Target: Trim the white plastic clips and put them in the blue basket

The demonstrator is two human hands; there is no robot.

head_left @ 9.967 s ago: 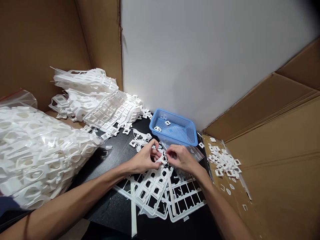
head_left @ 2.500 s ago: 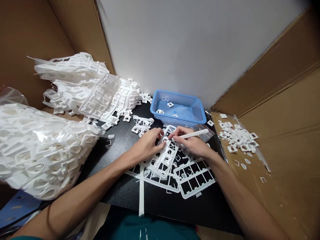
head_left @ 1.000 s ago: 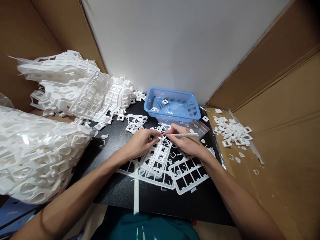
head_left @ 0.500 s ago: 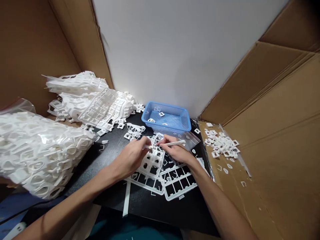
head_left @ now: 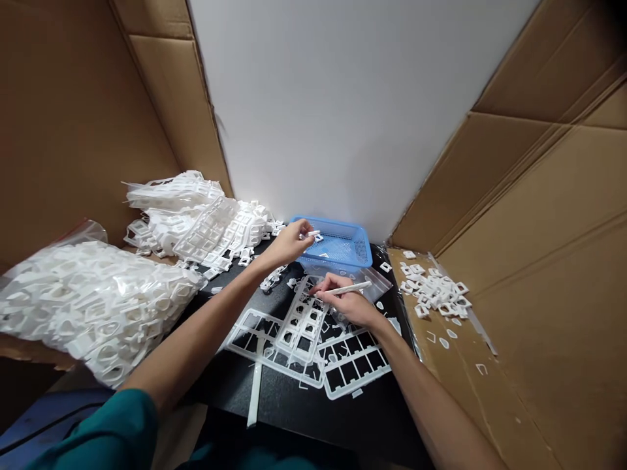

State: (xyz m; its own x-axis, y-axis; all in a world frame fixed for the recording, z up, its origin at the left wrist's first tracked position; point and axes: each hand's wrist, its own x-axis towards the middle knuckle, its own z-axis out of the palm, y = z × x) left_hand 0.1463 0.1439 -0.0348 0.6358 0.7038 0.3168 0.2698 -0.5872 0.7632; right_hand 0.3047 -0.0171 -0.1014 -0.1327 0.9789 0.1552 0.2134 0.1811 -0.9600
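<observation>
My left hand (head_left: 292,240) is at the left rim of the blue basket (head_left: 365,247), its fingers pinching a small white plastic piece (head_left: 314,234) above it. My right hand (head_left: 347,303) is closed around a slim white pen-like tool (head_left: 350,288); the tip is hidden by my fingers. Below the right hand lies a white plastic frame sheet (head_left: 302,324) holding rows of small square parts with openings. It overlaps two bare white grid frames, one at left (head_left: 239,336) and one at right (head_left: 350,388).
At left stands a clear bag (head_left: 98,294) full of white parts, with stacked part sheets (head_left: 196,222) behind it. Loose square parts (head_left: 435,287) are heaped on cardboard at right. A white strip (head_left: 255,395) lies near the table's front edge. Cardboard walls (head_left: 533,261) flank the table.
My left hand has left the frame sheet and moved up and away to the basket with a small white piece. My right hand stays over the sheet with the tool. The view has shifted slightly.
</observation>
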